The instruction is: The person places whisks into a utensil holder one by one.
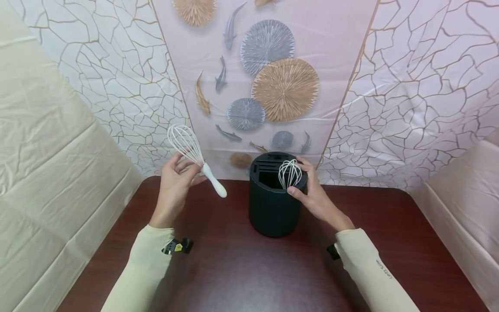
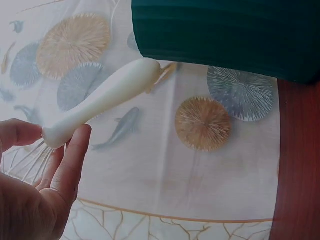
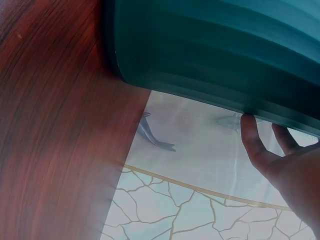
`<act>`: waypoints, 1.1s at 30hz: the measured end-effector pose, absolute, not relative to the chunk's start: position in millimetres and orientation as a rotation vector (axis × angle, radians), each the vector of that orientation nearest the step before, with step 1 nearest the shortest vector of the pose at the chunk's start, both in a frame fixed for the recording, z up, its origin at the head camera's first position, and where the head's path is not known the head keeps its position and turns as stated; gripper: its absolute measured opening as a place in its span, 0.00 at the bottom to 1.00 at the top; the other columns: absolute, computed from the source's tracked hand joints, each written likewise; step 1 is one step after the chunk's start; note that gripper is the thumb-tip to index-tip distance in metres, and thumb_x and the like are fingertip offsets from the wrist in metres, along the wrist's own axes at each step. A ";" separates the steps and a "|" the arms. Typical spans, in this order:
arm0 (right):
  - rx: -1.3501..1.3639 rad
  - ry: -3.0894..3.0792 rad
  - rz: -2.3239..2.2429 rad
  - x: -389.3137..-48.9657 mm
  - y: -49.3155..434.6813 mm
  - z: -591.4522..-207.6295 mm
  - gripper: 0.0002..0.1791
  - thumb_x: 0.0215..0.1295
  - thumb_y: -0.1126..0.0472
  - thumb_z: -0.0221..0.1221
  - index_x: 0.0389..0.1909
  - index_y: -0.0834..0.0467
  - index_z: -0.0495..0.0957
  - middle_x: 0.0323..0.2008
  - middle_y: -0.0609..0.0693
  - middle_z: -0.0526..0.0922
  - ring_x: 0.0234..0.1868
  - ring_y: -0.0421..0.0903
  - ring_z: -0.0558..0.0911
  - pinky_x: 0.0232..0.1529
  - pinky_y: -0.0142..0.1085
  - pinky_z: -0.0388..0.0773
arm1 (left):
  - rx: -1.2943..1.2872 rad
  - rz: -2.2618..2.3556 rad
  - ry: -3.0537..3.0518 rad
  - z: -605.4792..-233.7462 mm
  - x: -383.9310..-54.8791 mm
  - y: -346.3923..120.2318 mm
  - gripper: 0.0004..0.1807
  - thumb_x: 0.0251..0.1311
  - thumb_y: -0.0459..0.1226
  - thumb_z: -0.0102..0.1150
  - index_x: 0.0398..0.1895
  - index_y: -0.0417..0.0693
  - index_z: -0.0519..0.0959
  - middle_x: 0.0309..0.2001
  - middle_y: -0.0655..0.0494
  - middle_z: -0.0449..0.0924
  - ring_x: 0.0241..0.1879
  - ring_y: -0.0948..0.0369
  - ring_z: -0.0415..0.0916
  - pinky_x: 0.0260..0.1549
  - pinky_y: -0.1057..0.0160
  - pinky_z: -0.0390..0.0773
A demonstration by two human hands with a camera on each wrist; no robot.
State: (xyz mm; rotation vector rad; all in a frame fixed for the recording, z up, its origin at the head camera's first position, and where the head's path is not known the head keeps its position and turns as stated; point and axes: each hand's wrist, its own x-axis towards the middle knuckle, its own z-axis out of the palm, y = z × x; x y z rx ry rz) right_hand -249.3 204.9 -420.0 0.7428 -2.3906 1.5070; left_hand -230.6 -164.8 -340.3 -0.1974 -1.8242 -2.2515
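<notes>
My left hand (image 1: pixel 177 180) pinches a whisk (image 1: pixel 212 180) where its wires meet the white handle, holding it in the air left of the holder. The wire loops point up and left, and the handle (image 2: pixel 107 100) slopes down toward the right. A dark green round utensil holder (image 1: pixel 273 212) stands upright on the table, with slots and a larger opening in its top. Another whisk (image 1: pixel 290 173) sits in that opening, wire head up, its handle hidden inside. My right hand (image 1: pixel 313 193) grips the holder's right side near the rim, fingers (image 3: pixel 255 142) against its wall.
The dark red wooden table (image 1: pixel 241 268) ends at its back edge just behind the holder. Behind it hangs a patterned cloth (image 1: pixel 156 86) with fish and round motifs. Pale fabric (image 1: pixel 50 151) hangs along the left side, and similar fabric (image 1: pixel 464 195) on the right.
</notes>
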 end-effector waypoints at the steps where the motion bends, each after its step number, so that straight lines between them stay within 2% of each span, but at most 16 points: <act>1: 0.741 -2.393 1.500 -249.4 204.7 -420.2 0.39 0.72 0.58 0.64 0.77 0.56 0.54 0.84 0.52 0.47 0.76 0.58 0.60 0.67 0.27 0.65 | -0.205 -2.244 -1.821 -339.1 -230.8 -163.3 0.26 0.69 0.24 0.61 0.69 0.37 0.69 0.42 0.53 0.87 0.40 0.61 0.88 0.41 0.52 0.89; 4: 0.734 -2.394 1.481 -250.0 204.4 -420.7 0.39 0.72 0.58 0.64 0.77 0.55 0.55 0.83 0.53 0.48 0.77 0.58 0.60 0.70 0.35 0.65 | -0.217 -2.219 -1.815 -335.4 -230.5 -158.3 0.30 0.69 0.24 0.60 0.72 0.40 0.67 0.43 0.49 0.87 0.42 0.60 0.89 0.42 0.49 0.89; 6: 0.732 -2.393 1.470 -250.6 204.2 -421.0 0.39 0.72 0.57 0.64 0.77 0.56 0.55 0.83 0.53 0.48 0.77 0.58 0.60 0.71 0.36 0.64 | -0.220 -2.200 -1.816 -332.6 -230.3 -154.7 0.30 0.68 0.24 0.60 0.73 0.40 0.65 0.46 0.44 0.86 0.43 0.59 0.89 0.41 0.49 0.89; 12: 0.740 -2.380 1.482 -250.1 203.6 -421.1 0.40 0.71 0.58 0.64 0.77 0.57 0.55 0.83 0.52 0.49 0.76 0.58 0.61 0.68 0.24 0.62 | -0.244 -2.182 -1.821 -324.5 -232.1 -141.8 0.30 0.69 0.23 0.54 0.73 0.37 0.64 0.58 0.28 0.81 0.46 0.60 0.89 0.39 0.56 0.90; 16: 0.745 -2.377 1.495 -250.1 203.4 -421.5 0.40 0.71 0.60 0.64 0.77 0.56 0.55 0.83 0.52 0.48 0.76 0.57 0.62 0.66 0.22 0.63 | -0.263 -2.213 -1.821 -320.4 -233.6 -134.4 0.31 0.69 0.23 0.52 0.75 0.34 0.62 0.60 0.24 0.77 0.45 0.60 0.88 0.40 0.56 0.90; 22: 0.747 -2.369 1.513 -249.6 203.0 -420.8 0.39 0.70 0.62 0.64 0.77 0.55 0.55 0.83 0.52 0.49 0.76 0.57 0.62 0.66 0.21 0.62 | -0.294 -2.200 -1.849 -315.7 -235.3 -126.4 0.29 0.73 0.27 0.56 0.75 0.34 0.63 0.58 0.25 0.80 0.43 0.60 0.88 0.42 0.53 0.89; 27: 0.749 -2.367 1.506 -249.7 203.8 -421.2 0.40 0.70 0.61 0.64 0.77 0.55 0.55 0.83 0.52 0.48 0.76 0.57 0.61 0.66 0.21 0.61 | -0.356 -2.225 -1.820 -314.1 -235.5 -120.9 0.25 0.75 0.29 0.57 0.71 0.33 0.65 0.51 0.39 0.86 0.49 0.59 0.87 0.45 0.52 0.89; 28: 0.746 -2.368 1.503 -250.1 204.0 -421.8 0.40 0.70 0.60 0.65 0.77 0.56 0.55 0.83 0.52 0.48 0.76 0.57 0.61 0.67 0.22 0.61 | -0.368 -2.228 -1.815 -313.9 -235.8 -119.9 0.25 0.76 0.30 0.57 0.71 0.32 0.65 0.51 0.39 0.86 0.51 0.55 0.87 0.45 0.52 0.89; 33: 0.733 -2.378 1.491 -251.0 204.4 -422.0 0.41 0.71 0.55 0.65 0.78 0.56 0.54 0.83 0.50 0.49 0.78 0.56 0.59 0.67 0.23 0.60 | -0.396 -2.184 -1.830 -310.3 -235.7 -113.9 0.24 0.78 0.33 0.56 0.70 0.32 0.66 0.55 0.33 0.84 0.52 0.51 0.86 0.46 0.52 0.89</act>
